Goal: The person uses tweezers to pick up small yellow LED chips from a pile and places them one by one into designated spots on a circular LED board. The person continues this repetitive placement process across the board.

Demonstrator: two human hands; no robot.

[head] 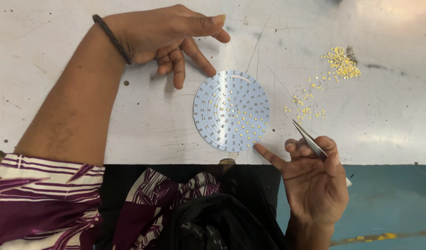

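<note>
A round white circuit board [231, 111] lies flat on the scratched white table [129, 120], dotted with small yellow chips set in rings. My left hand [169, 37] rests above its upper left, one fingertip touching the rim, holding nothing. My right hand [315, 178] sits at the table's near edge, holding metal tweezers [308, 139] whose tips point up-left. Its little finger reaches to the board's lower right rim. A dark band circles my left wrist.
Loose tiny yellow chips [342, 62] lie scattered to the right of the board, thickest at the upper right. My lap in purple striped cloth [46, 203] and a black bundle [213, 217] are below the table edge. Blue floor [389, 199] shows at right.
</note>
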